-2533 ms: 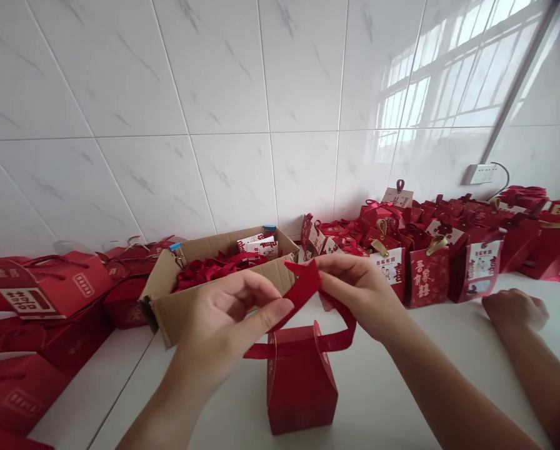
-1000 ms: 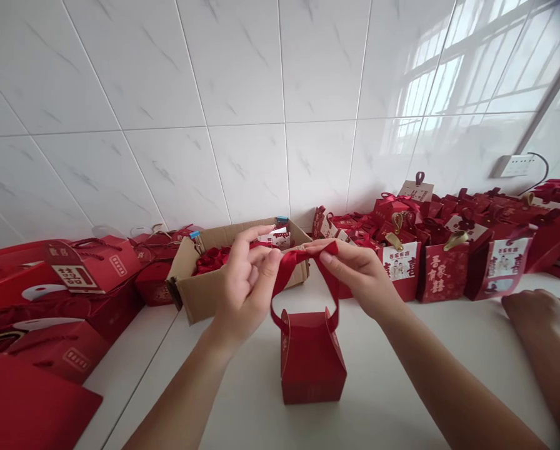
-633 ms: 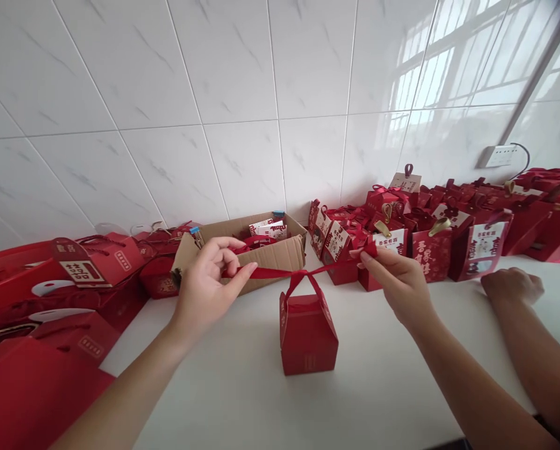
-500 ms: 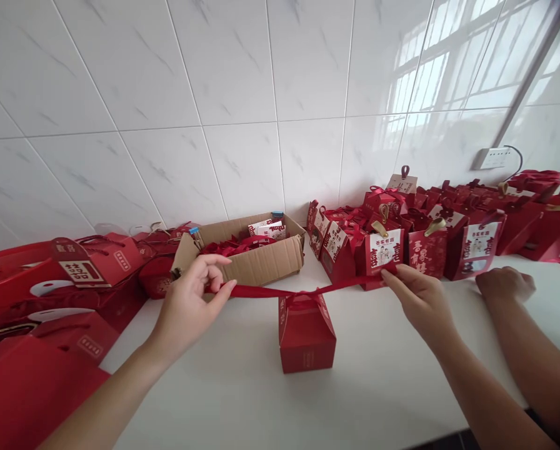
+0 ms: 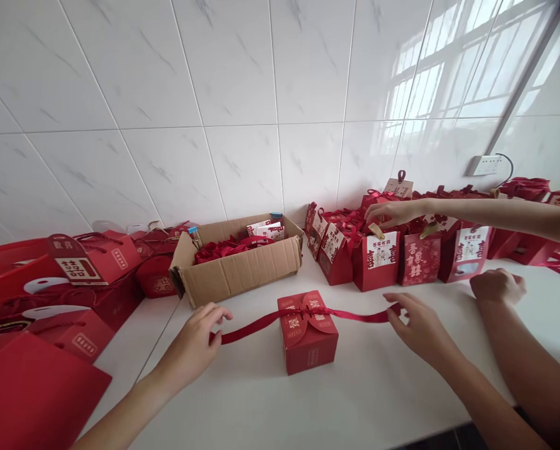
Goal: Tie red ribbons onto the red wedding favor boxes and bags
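A small red gift box (image 5: 310, 355) stands upright on the white table in front of me, its rounded top flaps folded together. A red ribbon (image 5: 252, 326) crosses the top and is gathered at the middle. To the left of the box, my left hand (image 5: 196, 342) pinches one ribbon end, its other fingers loosely curled. On the opposite side, my right hand (image 5: 420, 325) grips the other end between thumb and fingers. The ribbon stretches out both ways, sagging slightly on the left.
Behind lies a cardboard box (image 5: 242, 275) of red ribbons. Red bags (image 5: 40, 387) crowd the left; finished-looking red gift boxes (image 5: 376, 275) line the back right. Another person's fist (image 5: 498, 289) rests at right, and another hand (image 5: 390, 212) reaches over the boxes.
The box top has flattened, its flaps now folded down under the ribbon. Both my hands have come lower. Another person's arm has entered from the right over the gift boxes.
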`<state>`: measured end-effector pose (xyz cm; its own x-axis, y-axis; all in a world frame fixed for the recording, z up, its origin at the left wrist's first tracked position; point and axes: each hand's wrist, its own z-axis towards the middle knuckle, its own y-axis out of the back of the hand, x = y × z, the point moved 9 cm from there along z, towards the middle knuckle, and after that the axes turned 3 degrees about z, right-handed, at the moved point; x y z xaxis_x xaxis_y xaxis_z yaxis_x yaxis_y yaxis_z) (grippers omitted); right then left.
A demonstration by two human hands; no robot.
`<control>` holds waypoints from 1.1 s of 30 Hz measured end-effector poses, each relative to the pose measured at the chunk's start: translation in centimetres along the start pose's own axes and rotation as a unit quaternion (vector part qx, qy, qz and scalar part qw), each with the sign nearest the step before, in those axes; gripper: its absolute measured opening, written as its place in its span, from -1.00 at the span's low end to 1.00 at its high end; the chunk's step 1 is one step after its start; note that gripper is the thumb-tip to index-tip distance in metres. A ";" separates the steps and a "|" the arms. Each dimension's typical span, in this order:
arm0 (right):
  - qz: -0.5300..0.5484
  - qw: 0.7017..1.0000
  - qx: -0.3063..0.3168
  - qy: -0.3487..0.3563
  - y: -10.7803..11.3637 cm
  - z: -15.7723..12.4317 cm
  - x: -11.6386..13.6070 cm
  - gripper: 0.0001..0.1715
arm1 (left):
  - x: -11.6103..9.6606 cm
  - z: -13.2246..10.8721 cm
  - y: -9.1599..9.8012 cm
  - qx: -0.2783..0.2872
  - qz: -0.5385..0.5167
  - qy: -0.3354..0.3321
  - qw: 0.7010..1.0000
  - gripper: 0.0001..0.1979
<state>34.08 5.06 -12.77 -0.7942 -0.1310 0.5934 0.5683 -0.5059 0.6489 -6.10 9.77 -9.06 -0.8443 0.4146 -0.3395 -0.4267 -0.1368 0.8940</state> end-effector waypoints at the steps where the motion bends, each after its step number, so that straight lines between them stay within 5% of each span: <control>1: 0.006 1.000 -0.013 0.013 0.2 0.3 1.0 -0.70 | -0.8 0.2 0.2 -0.014 -0.008 -0.010 1.000 -0.83; 5: 0.117 0.990 0.047 0.061 -1.3 1.1 6.4 -0.70 | -4.5 1.2 -0.3 -0.005 -0.118 -0.003 0.993 -0.86; 11: 0.266 0.937 0.226 -0.007 -7.1 1.3 10.8 -0.63 | -8.5 2.3 -3.7 0.075 -0.271 0.048 0.958 -0.68; 19: 0.283 0.881 0.346 -0.153 -10.3 -0.3 9.1 -0.43 | -7.1 2.5 -6.5 0.145 -0.316 0.117 0.930 -0.54; 24: 0.226 0.882 0.387 -0.143 -9.8 0.3 8.8 -0.36 | -7.7 2.9 -6.8 0.210 -0.309 0.112 0.921 -0.55; 33: 0.287 0.862 0.401 -0.118 -9.2 1.0 6.8 -0.48 | -7.6 2.2 -6.1 0.238 -0.271 0.120 0.925 -0.50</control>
<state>23.70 9.70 -14.24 -0.3198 0.0615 0.9455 0.8944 0.3491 0.2798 3.64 9.46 -11.31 -0.6197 0.0864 -0.7801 -0.6661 0.4678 0.5809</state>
